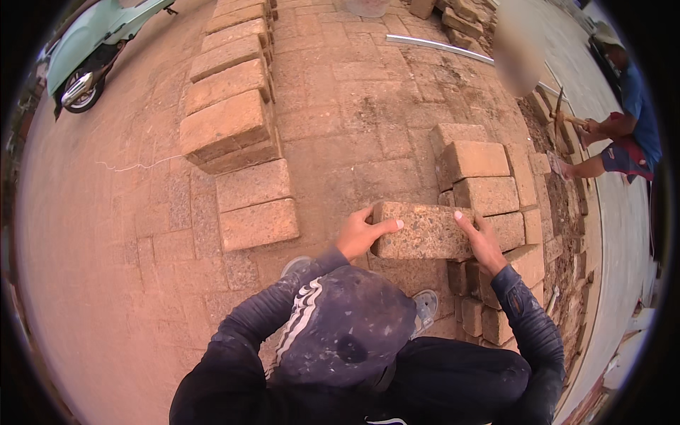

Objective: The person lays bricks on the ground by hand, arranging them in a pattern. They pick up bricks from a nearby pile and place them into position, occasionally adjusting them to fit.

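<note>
**One brick, two hands, next to the right-hand pile**

My left hand (pixel 360 232) and right hand (pixel 484 244) are clamped on one brick (pixel 423 231), one at each end, thumbs on the upper face; the other fingers are mostly hidden. Brick is ahead of my knees, its right end overlapping the brick pile (pixel 484 195) in view. Touching the pile or just above: can't tell. Step, my call: handling a single brick at the pile; lifting or lowering, unclear. Next move probably calls for an even two-ended grip and fingertips clear of neighbouring bricks. Brick row (pixel 227 131) at left, well apart. Co-worker (pixel 639 99) far right.
</note>
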A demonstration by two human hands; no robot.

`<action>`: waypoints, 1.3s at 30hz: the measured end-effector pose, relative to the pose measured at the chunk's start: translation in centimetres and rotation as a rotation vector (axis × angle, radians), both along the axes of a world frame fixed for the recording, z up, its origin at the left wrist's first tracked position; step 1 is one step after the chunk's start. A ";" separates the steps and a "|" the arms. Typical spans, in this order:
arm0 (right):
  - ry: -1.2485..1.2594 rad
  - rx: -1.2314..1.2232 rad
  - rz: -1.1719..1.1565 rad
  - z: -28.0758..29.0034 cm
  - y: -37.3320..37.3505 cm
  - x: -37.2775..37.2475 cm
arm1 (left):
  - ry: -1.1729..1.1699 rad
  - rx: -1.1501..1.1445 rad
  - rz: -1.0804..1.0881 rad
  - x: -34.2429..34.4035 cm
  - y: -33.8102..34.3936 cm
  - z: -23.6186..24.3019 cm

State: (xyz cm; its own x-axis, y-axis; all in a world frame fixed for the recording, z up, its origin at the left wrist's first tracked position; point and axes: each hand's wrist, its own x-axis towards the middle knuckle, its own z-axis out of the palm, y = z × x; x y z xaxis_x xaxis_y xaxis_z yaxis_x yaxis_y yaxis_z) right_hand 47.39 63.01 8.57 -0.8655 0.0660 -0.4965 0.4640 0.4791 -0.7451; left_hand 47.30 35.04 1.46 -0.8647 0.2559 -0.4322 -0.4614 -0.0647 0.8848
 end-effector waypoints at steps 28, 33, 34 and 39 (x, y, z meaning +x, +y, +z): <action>0.431 0.452 0.623 -6.8 -9.7 -21.3 | 0.721 -1.536 0.750 0.3 -24.0 -4.9; 0.272 0.949 -0.013 -6.6 10.7 -21.9 | 0.839 -0.717 0.153 -5.5 -9.8 0.2; 0.210 0.969 -0.116 -6.9 13.5 -21.1 | 0.731 -0.574 0.000 -7.6 -6.9 0.2; 0.122 0.848 -0.322 -10.1 13.6 -20.4 | 0.278 -0.405 -0.529 -17.3 3.7 -4.9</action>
